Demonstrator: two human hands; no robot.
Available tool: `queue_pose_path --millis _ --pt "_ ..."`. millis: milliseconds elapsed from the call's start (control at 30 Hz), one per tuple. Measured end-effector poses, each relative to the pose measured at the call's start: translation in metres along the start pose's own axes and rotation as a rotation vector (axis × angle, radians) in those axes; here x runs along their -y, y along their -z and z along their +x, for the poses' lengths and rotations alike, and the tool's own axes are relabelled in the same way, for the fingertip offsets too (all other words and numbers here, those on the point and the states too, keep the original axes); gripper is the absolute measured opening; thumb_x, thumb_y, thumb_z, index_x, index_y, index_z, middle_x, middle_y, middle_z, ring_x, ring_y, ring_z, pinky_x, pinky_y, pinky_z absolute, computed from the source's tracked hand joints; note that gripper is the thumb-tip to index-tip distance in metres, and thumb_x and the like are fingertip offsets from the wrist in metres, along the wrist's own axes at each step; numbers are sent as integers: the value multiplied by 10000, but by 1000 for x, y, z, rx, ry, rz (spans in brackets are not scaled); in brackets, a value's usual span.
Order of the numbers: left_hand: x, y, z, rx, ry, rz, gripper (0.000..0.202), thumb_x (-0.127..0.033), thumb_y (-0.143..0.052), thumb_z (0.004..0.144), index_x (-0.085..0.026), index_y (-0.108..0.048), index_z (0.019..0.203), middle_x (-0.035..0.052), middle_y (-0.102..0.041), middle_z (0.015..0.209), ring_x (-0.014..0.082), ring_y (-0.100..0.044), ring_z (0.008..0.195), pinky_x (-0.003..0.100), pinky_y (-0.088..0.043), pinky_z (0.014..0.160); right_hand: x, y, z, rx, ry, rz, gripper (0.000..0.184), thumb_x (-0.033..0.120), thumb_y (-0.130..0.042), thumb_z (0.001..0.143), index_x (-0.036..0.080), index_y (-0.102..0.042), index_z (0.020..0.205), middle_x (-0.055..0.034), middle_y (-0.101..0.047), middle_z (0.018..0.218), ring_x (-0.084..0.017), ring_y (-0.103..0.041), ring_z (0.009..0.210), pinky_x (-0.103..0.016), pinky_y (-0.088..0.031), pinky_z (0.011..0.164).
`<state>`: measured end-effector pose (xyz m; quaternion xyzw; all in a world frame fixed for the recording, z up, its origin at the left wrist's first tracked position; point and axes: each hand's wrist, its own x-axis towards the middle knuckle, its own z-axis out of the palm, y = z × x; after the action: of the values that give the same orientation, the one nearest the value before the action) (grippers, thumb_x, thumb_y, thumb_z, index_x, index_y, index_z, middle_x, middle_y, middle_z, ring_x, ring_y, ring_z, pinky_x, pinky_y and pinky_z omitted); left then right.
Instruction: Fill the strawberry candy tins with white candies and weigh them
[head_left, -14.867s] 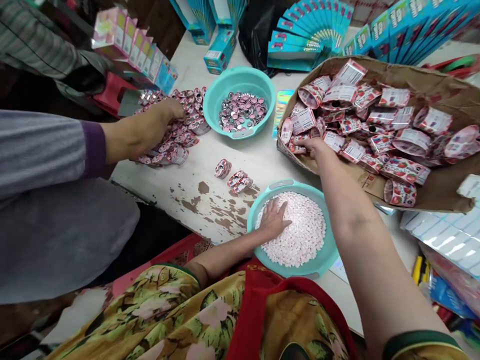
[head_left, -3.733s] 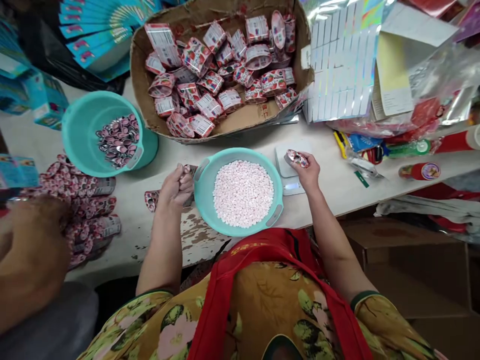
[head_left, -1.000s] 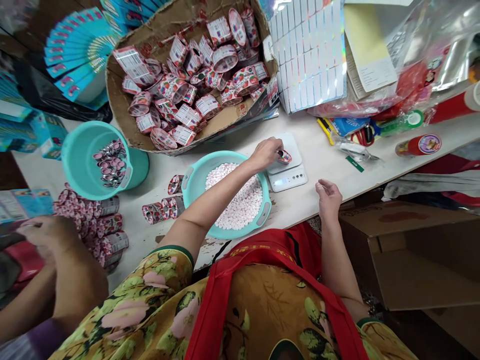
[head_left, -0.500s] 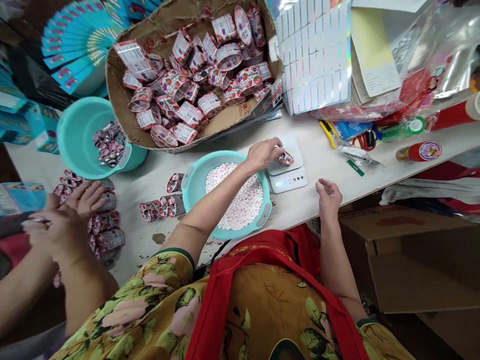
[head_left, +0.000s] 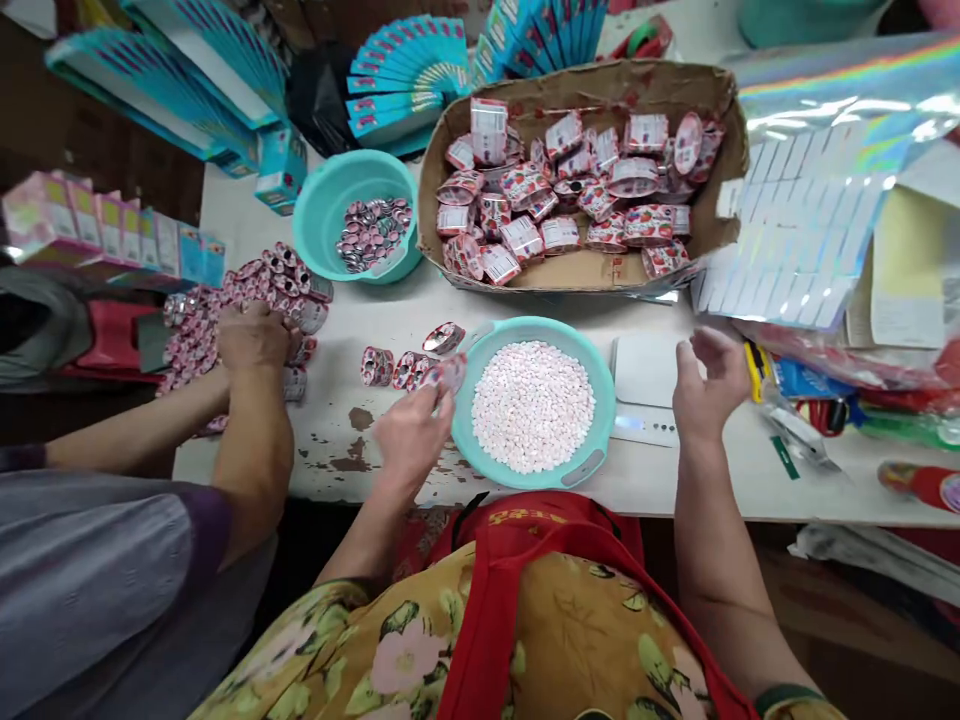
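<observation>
My left hand (head_left: 411, 440) is closed on a small red-and-white printed container (head_left: 450, 374), slightly blurred, at the left rim of a turquoise basin (head_left: 606, 408). The basin holds many small pale pink-white candies (head_left: 532, 405). Just left of it, several similar printed containers stand close together, among them a tilted one (head_left: 444, 338) with a silvery top. My right hand (head_left: 709, 385) is open, its fingers apart and nothing in them, over the right side of a white digital scale (head_left: 645, 375). Nothing shows on the visible part of the scale's plate.
Behind the basin lies a cardboard box (head_left: 585, 275) of printed containers. A second turquoise tub (head_left: 315, 225) holds small silver-and-pink pieces. At left, a co-worker's hands (head_left: 259, 335) work by piled containers. Label sheets (head_left: 795, 220) and a yellow cutter (head_left: 757, 370) are at right.
My left hand has moved from the scale to the basin's left side, carrying a printed container. My right hand has come up beside the scale and spread its fingers. The view has swung left.
</observation>
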<state>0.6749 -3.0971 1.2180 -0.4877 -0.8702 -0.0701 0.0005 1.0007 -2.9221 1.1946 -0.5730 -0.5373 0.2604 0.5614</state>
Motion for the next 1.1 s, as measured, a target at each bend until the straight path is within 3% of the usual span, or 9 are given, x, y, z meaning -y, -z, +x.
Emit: queue_pose_path --millis 133,267,400,533,633,733,900,1000,1100 --pt "53 -59 -12 239 227 140 465 -441 -379 995 -139 -730 1042 200 -728 913 312 -673 778 322 -377 652 52 -97 59 331 221 -29 312 436 -660 878 251 -665 1129 -75 -652 1209 -254 -599 1191 -476 -480 1092" --pt "66 -112 12 319 308 76 421 -350 -371 1013 -122 -692 1161 216 -728 1054 286 -693 868 303 -397 672 63 -225 95 755 10 -160 364 396 -828 721 127 -648 887 -122 -689 981 -316 -622 1122 -484 -518 1001" --pt "71 -110 19 236 339 20 432 -411 -376 1019 -151 -677 1189 203 -722 1078 296 -690 895 318 -419 686 52 -315 92 750 -462 -256 479 353 -916 605 110 -598 866 -132 -683 945 -342 -662 1054 -509 -581 837" --pt "32 -98 9 216 196 -143 527 -476 -282 1039 -166 -694 1151 178 -732 1055 274 -688 935 347 -476 808 50 -346 83 749 -693 -175 470 266 -914 625 113 -588 927 -80 -712 959 -246 -696 943 -473 -600 779" --pt "-19 -109 5 313 -136 -290 453 -417 -360 1025 -171 -675 1239 182 -663 1311 296 -601 1240 399 -430 1058 55 -332 89 825 -717 -126 364 190 -888 665 121 -594 869 -37 -712 829 -208 -698 854 -429 -609 754" --pt "-60 -126 0 361 -150 -266 623 -485 -539 945 -155 -508 1473 204 -425 1579 379 -322 1502 515 -269 1210 61 -280 99 834 -633 48 345 156 -868 667 149 -601 885 -9 -708 802 -180 -696 836 -380 -617 781" --pt "-97 -139 -23 441 -78 -368 773 -642 -517 917 -155 -460 1514 212 -436 1540 374 -430 1392 504 -341 1166 55 -154 71 668 -211 364 573 327 -900 596 228 -618 1085 -39 -741 1077 -233 -691 1047 -414 -595 908" --pt "-115 -143 -30 436 -304 -396 697 -681 -529 894 -207 -592 1401 181 -520 1446 370 -476 1314 493 -389 1119 39 -100 31 599 -187 332 636 422 -909 552 222 -645 1095 -60 -749 1097 -256 -691 1052 -440 -567 967" --pt "-126 -150 -20 446 -448 -386 520 -593 -524 933 -250 -667 1296 158 -586 1350 348 -532 1239 452 -482 985 18 -67 -8 505 -263 304 669 458 -914 516 208 -655 1079 -63 -758 1069 -258 -701 1006 -438 -557 964"
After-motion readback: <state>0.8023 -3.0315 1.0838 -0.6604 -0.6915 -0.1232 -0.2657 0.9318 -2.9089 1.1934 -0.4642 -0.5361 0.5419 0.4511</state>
